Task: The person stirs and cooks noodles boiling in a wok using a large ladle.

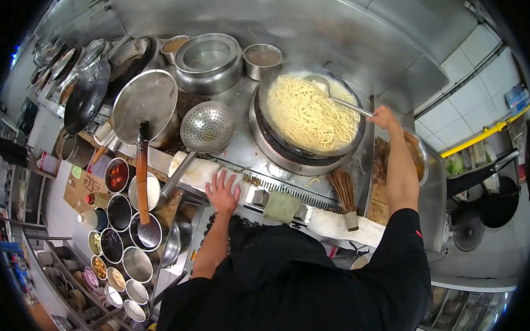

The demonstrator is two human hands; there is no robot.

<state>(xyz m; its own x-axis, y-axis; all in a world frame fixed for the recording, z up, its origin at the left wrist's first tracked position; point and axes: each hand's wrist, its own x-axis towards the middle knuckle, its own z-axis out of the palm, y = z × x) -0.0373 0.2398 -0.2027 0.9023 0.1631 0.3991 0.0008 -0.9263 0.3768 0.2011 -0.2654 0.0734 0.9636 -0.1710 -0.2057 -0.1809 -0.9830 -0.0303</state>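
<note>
Black-sleeved torso (280,270) at 6 o'clock, nearest the camera; right hand (383,117) at 2 o'clock working a ladle in noodles.
Pale yellow, thick-stranded noodles (310,108) lie in cloudy liquid in the round metal wok (264,89), between 1 and 2 o'clock on the steel tabletop (243,138). Right fingers: closed around the handle of the long-handled steel ladle (351,106), which exits over the wok's 3 o'clock rim, bowl near its 12 o'clock side. Left hand (223,192), at 8 o'clock: fingers wide, palm down on a folded white cloth (201,175), no object seen in grip. Judged good practice: turn strands gently from the wall inward, keep strokes below the rim, and keep knuckles clear of any steam.
</note>
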